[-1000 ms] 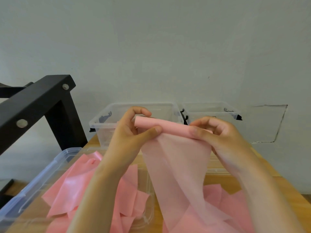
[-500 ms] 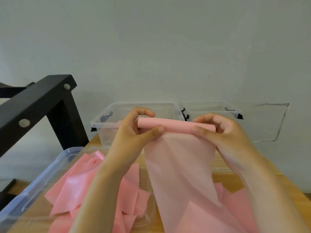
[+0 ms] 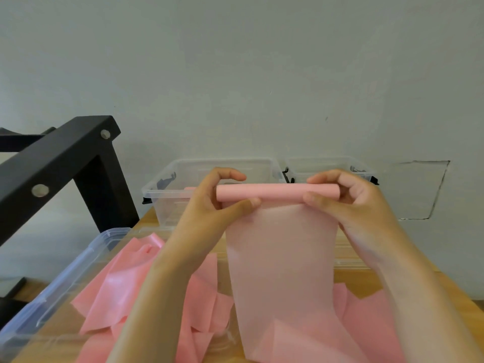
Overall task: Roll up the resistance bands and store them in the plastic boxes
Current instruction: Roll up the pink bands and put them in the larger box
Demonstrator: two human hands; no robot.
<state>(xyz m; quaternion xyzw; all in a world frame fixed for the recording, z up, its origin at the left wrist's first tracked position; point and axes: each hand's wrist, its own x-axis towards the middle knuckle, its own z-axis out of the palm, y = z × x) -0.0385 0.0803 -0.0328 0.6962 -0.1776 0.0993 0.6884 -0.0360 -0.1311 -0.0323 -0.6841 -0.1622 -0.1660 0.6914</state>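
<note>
Found fingers (image 3: 246, 205) of the left hand (image 3: 207, 205) and of the right hand (image 3: 366, 203) pinching opposite ends of the rolled part of a pink resistance band (image 3: 277, 192), thumbs beneath and forefingers over the top. Noted the roll held level in the air, with its unrolled tail hanging straight down onto more pink sheet below.

Judged the band light, thin, limp and stretchy. Considered it liable to slacken or telescope if taken mid-span, so best gripped at both ends of the roll under slight tension.

Recorded a near box (image 3: 65, 279) of clear plastic at the left, holding loose bands (image 3: 117, 297) in a heap. Logged a wooden desk (image 3: 148, 218) beneath. Saw two clear plastic boxes (image 3: 167, 195) side by side further back; could not tell their contents. Noted a black frame (image 3: 52, 166) at the left and, beyond, a plain pale wall (image 3: 235, 74) bearing an outlined patch (image 3: 419, 189).
</note>
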